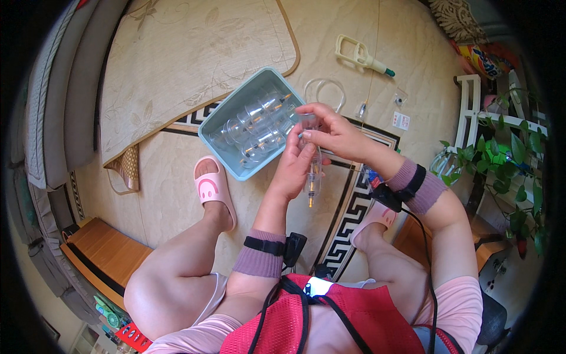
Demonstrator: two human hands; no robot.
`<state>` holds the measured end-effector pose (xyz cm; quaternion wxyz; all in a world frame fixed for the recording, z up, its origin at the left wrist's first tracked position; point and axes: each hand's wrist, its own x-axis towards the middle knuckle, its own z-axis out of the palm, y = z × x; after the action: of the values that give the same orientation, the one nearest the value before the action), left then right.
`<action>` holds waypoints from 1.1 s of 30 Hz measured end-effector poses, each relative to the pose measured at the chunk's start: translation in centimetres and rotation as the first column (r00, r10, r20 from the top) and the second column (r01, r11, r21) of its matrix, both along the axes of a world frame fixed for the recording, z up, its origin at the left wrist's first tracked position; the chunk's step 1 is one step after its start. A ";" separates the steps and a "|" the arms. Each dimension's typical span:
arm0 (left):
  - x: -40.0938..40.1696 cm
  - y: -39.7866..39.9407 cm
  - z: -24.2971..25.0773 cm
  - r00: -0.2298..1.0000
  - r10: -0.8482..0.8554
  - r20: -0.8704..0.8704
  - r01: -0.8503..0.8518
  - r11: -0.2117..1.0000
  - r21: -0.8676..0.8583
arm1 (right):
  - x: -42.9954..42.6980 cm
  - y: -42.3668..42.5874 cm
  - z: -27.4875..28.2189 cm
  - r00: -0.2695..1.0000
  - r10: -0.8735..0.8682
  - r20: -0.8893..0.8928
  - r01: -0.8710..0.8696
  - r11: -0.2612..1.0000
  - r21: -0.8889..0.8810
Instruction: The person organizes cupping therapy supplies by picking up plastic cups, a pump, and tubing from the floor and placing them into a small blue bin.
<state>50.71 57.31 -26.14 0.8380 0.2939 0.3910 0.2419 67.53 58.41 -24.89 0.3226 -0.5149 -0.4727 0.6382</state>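
My left hand (292, 170) holds a column of small clear plastic cupping cups (314, 179), its yellow-tipped valve end pointing down towards me. At the upper end of the column, my right hand (338, 135) grips a clear cup (307, 118) between thumb and fingers. Whether that cup is seated in the others is hidden by the fingers. Just left of both hands stands a light blue plastic basin (216, 104). Inside it lie nested rows of larger clear cupping cups (254, 117) with yellow and black valves.
Beyond the hands, a cream hand pump (360, 55) with a green tip, clear tubing (342, 95), a small cup (362, 109), a little bag (400, 98) and a printed card (401, 120) lie on the tiles. A mat (199, 48) lies far left; a potted vine (508, 155) hangs right.
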 end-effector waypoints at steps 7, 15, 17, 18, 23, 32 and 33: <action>-0.3 0.2 -0.5 0.999 0.024 0.048 -0.021 0.997 -0.073 | -0.5 0.0 0.8 0.993 -0.011 -0.117 0.010 1.000 -0.004; -0.4 0.3 -0.4 0.994 0.063 0.090 -0.054 0.993 -0.103 | -0.4 0.2 0.3 0.977 -0.082 -0.196 0.069 0.995 -0.076; -0.6 0.3 -0.2 0.989 0.130 0.070 -0.115 0.976 -0.185 | -0.5 0.2 -0.1 0.969 -0.131 -0.210 0.112 0.989 -0.098; -0.6 0.4 -0.2 0.989 0.130 0.071 -0.115 0.976 -0.185 | -0.5 0.2 -0.1 0.957 -0.171 -0.234 0.149 0.983 -0.110; -0.7 0.8 0.3 0.983 0.183 0.023 -0.170 0.946 -0.277 | -0.1 0.4 0.1 0.936 -0.236 -0.261 0.189 0.962 -0.195; -1.0 1.4 0.0 0.987 0.156 0.030 -0.136 0.926 -0.351 | -0.8 -0.2 0.1 0.912 -0.243 -0.330 0.174 0.959 -0.224; -1.3 1.6 -0.4 0.987 0.157 0.030 -0.137 0.926 -0.351 | -0.8 -0.2 0.2 0.907 -0.264 -0.329 0.179 0.947 -0.267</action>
<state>49.43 58.91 -26.56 0.8670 0.1041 0.4243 0.2397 66.72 58.18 -24.71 0.4126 -0.4737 -0.2663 0.7310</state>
